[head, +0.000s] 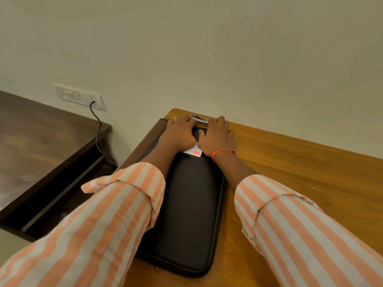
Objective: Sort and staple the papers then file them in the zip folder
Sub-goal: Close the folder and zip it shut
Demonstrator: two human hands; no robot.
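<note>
- Zip folder lies flat on the tabletop, far end towards the wall.
- Left hand and right hand sit close together on that end; grip cannot be told.
- Advised: pin one side and work the zip steadily.

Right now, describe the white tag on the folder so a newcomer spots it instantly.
On the wooden table by the wall lies a black folder. The left hand and right hand rest on its far end; the tag peeks out between their wrists. It is the only white slip on the black cover, with a red corner patch.
</note>
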